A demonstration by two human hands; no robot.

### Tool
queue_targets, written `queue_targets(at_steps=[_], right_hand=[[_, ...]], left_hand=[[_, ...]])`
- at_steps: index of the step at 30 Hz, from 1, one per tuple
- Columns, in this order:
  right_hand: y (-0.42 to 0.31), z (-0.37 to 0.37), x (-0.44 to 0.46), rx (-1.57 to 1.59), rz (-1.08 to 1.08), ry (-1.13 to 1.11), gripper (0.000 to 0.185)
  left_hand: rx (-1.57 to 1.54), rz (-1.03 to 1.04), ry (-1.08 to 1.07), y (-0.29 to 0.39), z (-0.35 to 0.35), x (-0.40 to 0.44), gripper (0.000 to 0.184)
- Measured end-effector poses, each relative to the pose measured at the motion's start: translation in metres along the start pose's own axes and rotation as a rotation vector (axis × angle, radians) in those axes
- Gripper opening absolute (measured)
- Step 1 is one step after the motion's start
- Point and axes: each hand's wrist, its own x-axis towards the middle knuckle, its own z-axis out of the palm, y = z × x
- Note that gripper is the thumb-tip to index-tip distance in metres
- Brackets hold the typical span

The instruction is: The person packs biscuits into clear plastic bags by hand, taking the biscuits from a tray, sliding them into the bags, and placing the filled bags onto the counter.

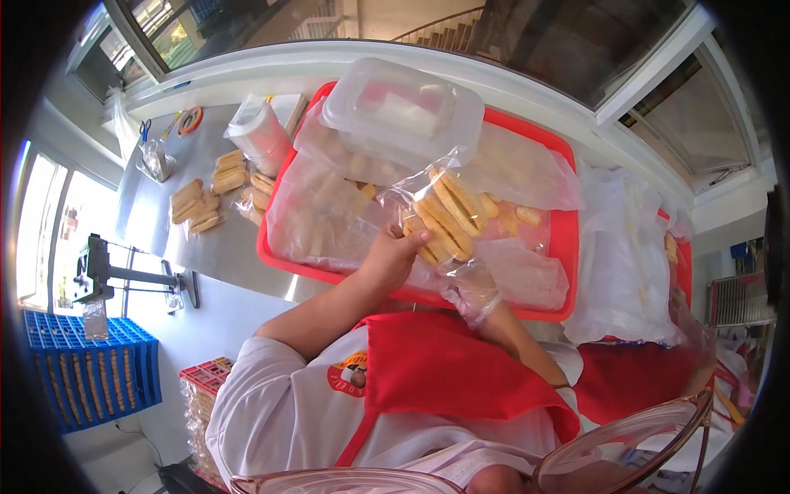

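A clear plastic bag of long, golden finger biscuits [447,216] is held up over the red tray [271,253]. My bare left hand [393,260] grips its left side, thumb on top and fingers partly hidden beneath. At the bag's lower end is my right hand [474,296], in a clear plastic glove. It appears closed on the bag, though its fingertips are hard to make out. Below, several loose biscuits [527,216] lie in the tray among sheets of translucent plastic [527,276]. A translucent plastic tub [403,107] rests on the tray's far side.
Left on the metal table [222,263] lie bagged biscuits [196,204], a roll of clear bags [257,136], orange tape [190,120] and scissors [146,130]. Plastic sheeting [621,255] covers something on the right. A blue crate [90,370] and a sealing machine [103,272] stand left.
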Motion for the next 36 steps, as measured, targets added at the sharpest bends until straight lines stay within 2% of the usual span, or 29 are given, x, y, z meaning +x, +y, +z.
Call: queue_targets(at_steps=[3,5,7,10,11,13,16,18,21,24,28,33,36], right_hand=[[-0.007,0.007,-0.002,-0.284,-0.017,-0.03,0.042],[-0.006,0.011,0.001,-0.42,-0.149,0.004,0.044],[0.0,0.008,0.004,-0.415,-0.229,0.004,0.046],[0.005,0.003,0.005,-0.248,-0.248,-0.025,0.049],[0.0,0.007,0.002,-0.228,-0.244,-0.025,0.05],[-0.001,0.006,0.0,-0.283,-0.258,0.006,0.052],[0.003,0.0,0.001,-0.453,-0.257,0.087,0.051],[-0.005,0.005,-0.003,-0.489,-0.167,0.114,0.05],[0.014,-0.01,0.001,-0.204,-0.281,-0.101,0.045],[0.018,-0.014,0.008,-0.255,-0.374,-0.179,0.042],[0.018,-0.019,0.014,-0.399,-0.551,-0.097,0.04],[0.005,-0.005,0.009,-0.544,-0.725,0.042,0.038],[0.004,-0.018,0.012,-0.455,-0.57,0.0,0.037]], left_hand=[[0.046,-0.017,0.016,0.003,-0.001,0.0,0.039],[0.066,-0.036,0.01,0.003,-0.003,0.0,0.041],[0.092,-0.066,-0.002,0.002,-0.007,0.002,0.048],[-0.074,-0.042,-0.123,0.0,-0.001,0.0,0.047],[-0.034,-0.025,-0.089,-0.001,-0.002,0.0,0.042],[0.043,0.005,-0.023,-0.004,-0.004,0.002,0.033],[0.047,0.002,0.031,-0.003,0.003,0.006,0.033],[-0.006,0.036,-0.021,-0.004,0.008,0.007,0.033],[-0.013,0.089,-0.054,-0.001,0.013,0.011,0.034],[-0.038,0.076,-0.077,0.008,0.02,0.016,0.037],[-0.085,-0.028,-0.036,0.01,0.029,0.016,0.042],[-0.127,-0.061,-0.04,0.003,0.035,0.02,0.045],[-0.116,-0.045,-0.027,0.003,0.033,0.022,0.052]])
